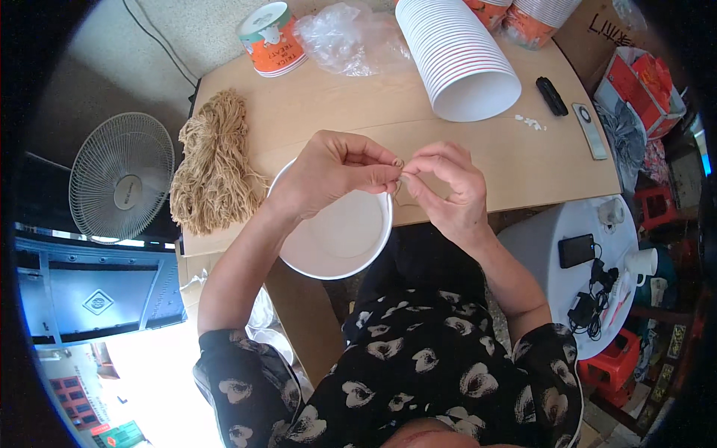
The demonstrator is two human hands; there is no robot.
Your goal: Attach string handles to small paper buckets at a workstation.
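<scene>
My left hand (328,170) and my right hand (453,196) meet above the near edge of the desk, thumbs and fingertips pinched together. Between them is a short piece of tan cord (399,162), looped and mostly hidden by the fingers. Under my left hand stands a white paper bucket (336,246) with its open mouth facing up; its inside looks plain white. A thick bundle of tan cords (215,168), gathered near its top, lies on the desk to the left of the bucket.
A stack of nested white buckets (455,63) lies tilted at the back, beside a crumpled plastic bag (351,41) and an orange printed bucket (272,41). A black stapler-like object (551,97) and small white scraps (531,122) lie to the right. A fan (122,178) stands left.
</scene>
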